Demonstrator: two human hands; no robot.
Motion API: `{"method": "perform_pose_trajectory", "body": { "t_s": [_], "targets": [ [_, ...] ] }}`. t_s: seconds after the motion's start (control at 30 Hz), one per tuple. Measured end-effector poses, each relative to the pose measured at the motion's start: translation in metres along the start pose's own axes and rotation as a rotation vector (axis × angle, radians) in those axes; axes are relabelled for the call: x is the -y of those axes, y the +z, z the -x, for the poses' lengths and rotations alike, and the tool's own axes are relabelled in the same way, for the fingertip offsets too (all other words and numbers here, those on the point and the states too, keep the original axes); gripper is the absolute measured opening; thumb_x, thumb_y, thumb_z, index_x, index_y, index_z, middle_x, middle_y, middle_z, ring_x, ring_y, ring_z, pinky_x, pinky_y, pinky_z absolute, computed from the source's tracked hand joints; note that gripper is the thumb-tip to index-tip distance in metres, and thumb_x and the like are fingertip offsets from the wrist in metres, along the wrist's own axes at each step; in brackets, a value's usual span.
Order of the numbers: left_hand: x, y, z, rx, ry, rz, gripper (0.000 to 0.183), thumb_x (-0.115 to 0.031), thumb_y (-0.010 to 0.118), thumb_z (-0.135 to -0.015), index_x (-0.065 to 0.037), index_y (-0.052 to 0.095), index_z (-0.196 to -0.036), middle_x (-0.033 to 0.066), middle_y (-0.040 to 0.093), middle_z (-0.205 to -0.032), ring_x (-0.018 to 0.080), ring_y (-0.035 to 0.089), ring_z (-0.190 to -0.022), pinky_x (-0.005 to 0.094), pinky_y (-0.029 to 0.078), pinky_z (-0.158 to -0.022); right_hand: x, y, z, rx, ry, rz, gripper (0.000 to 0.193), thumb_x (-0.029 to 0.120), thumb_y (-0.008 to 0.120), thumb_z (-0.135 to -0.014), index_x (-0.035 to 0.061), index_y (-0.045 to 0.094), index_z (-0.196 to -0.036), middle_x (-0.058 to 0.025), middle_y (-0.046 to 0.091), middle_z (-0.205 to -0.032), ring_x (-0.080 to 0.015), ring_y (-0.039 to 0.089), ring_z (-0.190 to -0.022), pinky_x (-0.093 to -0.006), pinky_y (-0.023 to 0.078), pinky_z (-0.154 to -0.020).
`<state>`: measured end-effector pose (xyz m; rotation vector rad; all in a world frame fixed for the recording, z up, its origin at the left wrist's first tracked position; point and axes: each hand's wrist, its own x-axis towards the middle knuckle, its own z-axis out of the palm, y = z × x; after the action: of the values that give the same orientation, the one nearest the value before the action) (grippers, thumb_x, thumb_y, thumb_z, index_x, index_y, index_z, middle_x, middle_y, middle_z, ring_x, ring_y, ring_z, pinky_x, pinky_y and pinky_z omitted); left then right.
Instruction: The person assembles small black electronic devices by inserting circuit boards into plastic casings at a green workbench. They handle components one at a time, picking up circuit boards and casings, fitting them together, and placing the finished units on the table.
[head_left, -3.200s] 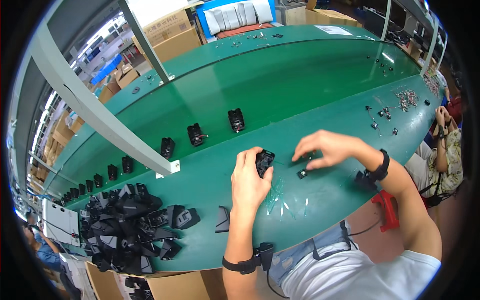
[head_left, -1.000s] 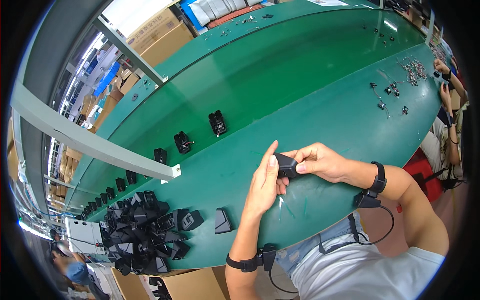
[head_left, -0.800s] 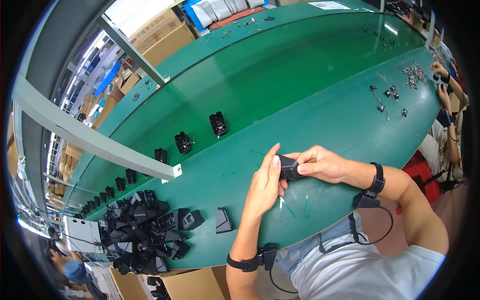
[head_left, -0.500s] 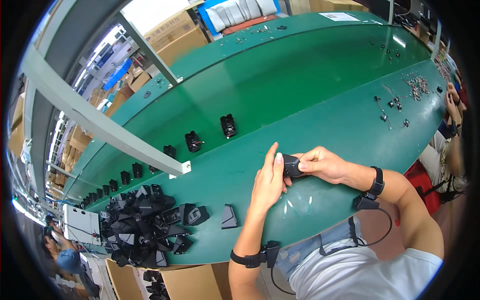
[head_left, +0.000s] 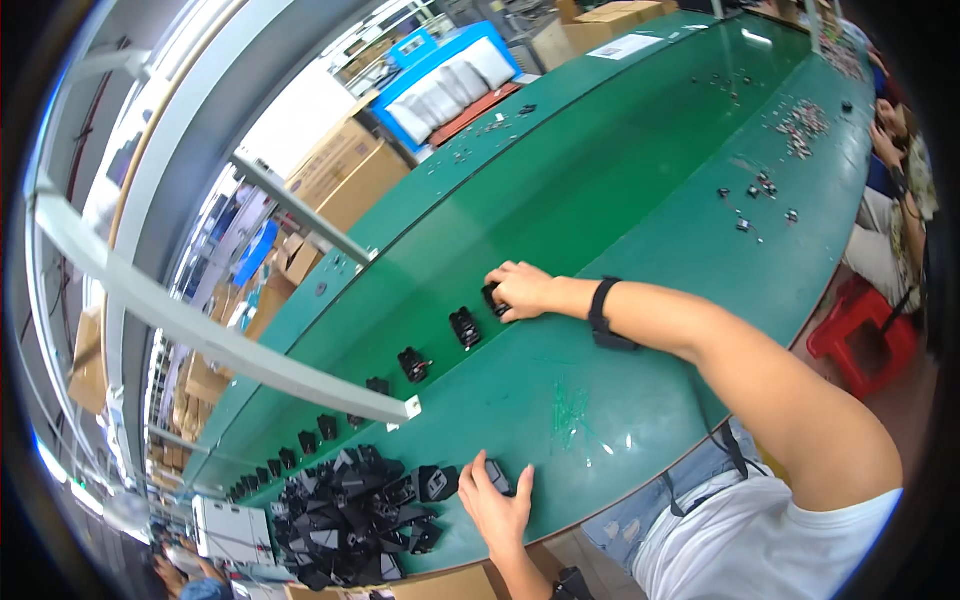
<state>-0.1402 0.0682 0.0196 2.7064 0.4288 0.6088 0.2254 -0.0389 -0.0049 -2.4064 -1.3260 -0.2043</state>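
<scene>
My right hand (head_left: 520, 290) reaches out over the green conveyor belt, its fingers curled around a black plastic housing (head_left: 491, 297) that stands at the belt's near side. The hand covers much of that piece. Close to the bench's front edge, my left hand (head_left: 497, 508) has its fingers and thumb spread around a single black plastic shell (head_left: 499, 476). I see no firm grip on the shell. Left of this hand lies a large heap of black plastic shells (head_left: 345, 515). Similar black housings (head_left: 464, 327) stand in a row along the belt.
A grey metal post (head_left: 230, 320) slants across the left side down to the bench. Thin clear slivers (head_left: 570, 415) lie in front of me. Small wired parts (head_left: 750, 190) are scattered to the right. A red stool (head_left: 865, 330) and another person's hands (head_left: 885, 135) are at far right.
My hands have separated. The right one has carried the black housing forward to the belt, while the left has dropped back to the loose shell. The view has tilted and shifted.
</scene>
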Motion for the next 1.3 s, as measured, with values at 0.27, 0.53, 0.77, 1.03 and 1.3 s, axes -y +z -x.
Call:
{"method": "perform_pose_trajectory", "body": {
  "t_s": [0.27,0.53,0.77,1.03,1.3],
  "targets": [
    [-0.002,0.01,0.015,-0.123,-0.041,0.218,0.047,-0.011,0.071,-0.088,0.0,0.056,-0.131,0.0217,0.064,-0.113,0.0307,0.064,-0.097,0.0371,0.052,-0.085,-0.002,-0.042,0.091,-0.1,-0.029,-0.198,0.037,0.034,0.07,-0.082,0.0076,0.069,-0.108,-0.0141,0.057,-0.129,-0.0345,0.052,-0.121,-0.0469,0.046,-0.1],
    [-0.029,-0.004,-0.006,0.147,-0.258,0.871,0.045,-0.008,0.063,-0.095,0.001,0.046,-0.135,0.0154,0.062,-0.113,0.0195,0.062,-0.088,0.0297,0.053,-0.077,-0.147,-0.169,0.346,-0.434,0.82,0.231,0.084,0.06,0.067,-0.079,0.0064,0.047,-0.142,-0.0288,0.042,-0.144,-0.0463,0.035,-0.137,-0.0528,0.031,-0.112],
    [-0.063,0.012,-0.041,0.304,0.121,0.825,0.046,-0.014,0.062,-0.097,0.0,0.046,-0.138,0.0113,0.058,-0.117,0.0171,0.058,-0.095,0.0293,0.049,-0.084,-0.175,-0.16,0.37,-0.303,1.002,0.177,0.11,0.078,0.064,-0.07,0.0112,0.035,-0.152,-0.0251,0.024,-0.157,-0.0518,0.019,-0.143,-0.0581,0.023,-0.116],
    [-0.123,0.003,-0.046,0.456,0.196,0.828,0.045,-0.017,0.062,-0.095,0.001,0.05,-0.134,0.0135,0.06,-0.117,0.02,0.059,-0.103,0.0319,0.047,-0.092,-0.176,-0.125,0.325,-0.455,0.811,0.05,0.054,0.053,0.063,-0.085,0.0083,0.068,-0.115,-0.0165,0.06,-0.123,-0.0376,0.047,-0.12,-0.0473,0.042,-0.101],
    [-0.129,0.008,-0.052,0.556,0.196,0.808,0.049,-0.015,0.066,-0.089,-0.001,0.051,-0.133,0.0173,0.06,-0.118,0.024,0.06,-0.108,0.0348,0.048,-0.094,-0.109,-0.102,0.298,-0.268,0.396,0.048,0.027,0.035,0.066,-0.091,0.0128,0.062,-0.105,-0.0095,0.054,-0.11,-0.028,0.059,-0.098,-0.042,0.051,-0.078]
  ]
}}
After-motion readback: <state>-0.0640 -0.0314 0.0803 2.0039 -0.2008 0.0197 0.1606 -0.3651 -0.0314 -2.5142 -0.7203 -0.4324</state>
